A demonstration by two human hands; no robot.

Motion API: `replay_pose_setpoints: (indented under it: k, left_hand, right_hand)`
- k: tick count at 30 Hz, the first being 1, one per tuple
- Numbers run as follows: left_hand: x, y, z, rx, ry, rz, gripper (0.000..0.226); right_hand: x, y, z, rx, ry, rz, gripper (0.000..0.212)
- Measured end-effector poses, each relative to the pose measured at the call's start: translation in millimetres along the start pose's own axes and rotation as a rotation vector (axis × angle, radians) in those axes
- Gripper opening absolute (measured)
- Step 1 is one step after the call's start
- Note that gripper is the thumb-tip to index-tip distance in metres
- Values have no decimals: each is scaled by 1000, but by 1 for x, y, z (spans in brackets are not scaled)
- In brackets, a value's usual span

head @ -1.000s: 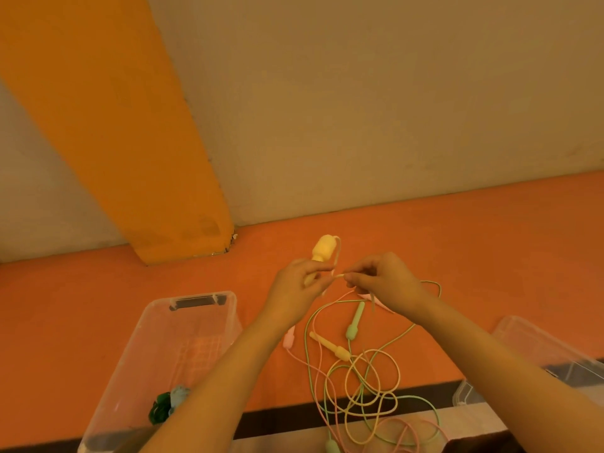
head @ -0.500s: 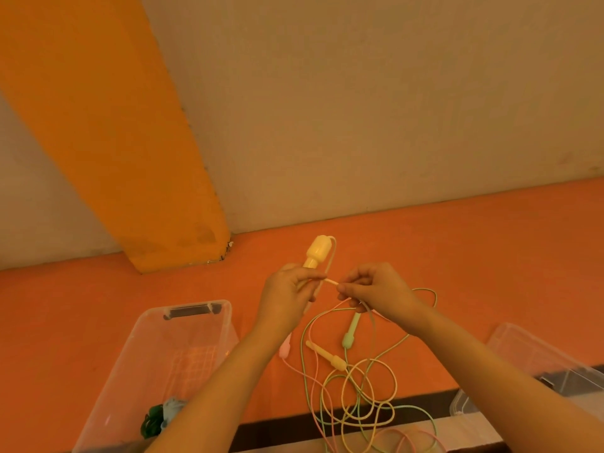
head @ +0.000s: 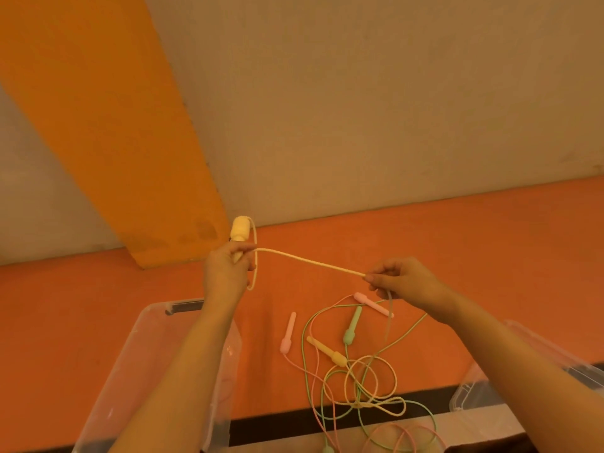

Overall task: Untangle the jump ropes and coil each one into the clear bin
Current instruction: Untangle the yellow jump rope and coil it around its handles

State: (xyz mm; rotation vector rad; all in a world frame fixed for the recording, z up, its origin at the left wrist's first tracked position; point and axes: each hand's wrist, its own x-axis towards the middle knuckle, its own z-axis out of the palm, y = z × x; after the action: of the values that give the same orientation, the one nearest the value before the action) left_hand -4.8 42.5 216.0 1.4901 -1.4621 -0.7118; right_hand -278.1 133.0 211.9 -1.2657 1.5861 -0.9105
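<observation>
my left hand grips the yellow handle upright; my right hand pinches the yellow rope, stretched sideways between them. the clear bin sits below my left arm, nearer it.

Plain indoor room, kind unclear: bare beige wall with broad orange painted stripe, orange floor, clear plastic bins, pastel jump ropes loose on floor. No furniture visible.
</observation>
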Motion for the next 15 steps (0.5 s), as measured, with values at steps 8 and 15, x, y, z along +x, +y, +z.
replay_pose_setpoints:
  k: [8,15]
  left_hand:
    - [-23,15,27,-16,-269,88,20]
    - [-56,25,55,64,-552,215,13]
  right_hand:
    - [-4,-16,16,38,34,-154,8]
    - [-4,-23,29,82,47,-245,5]
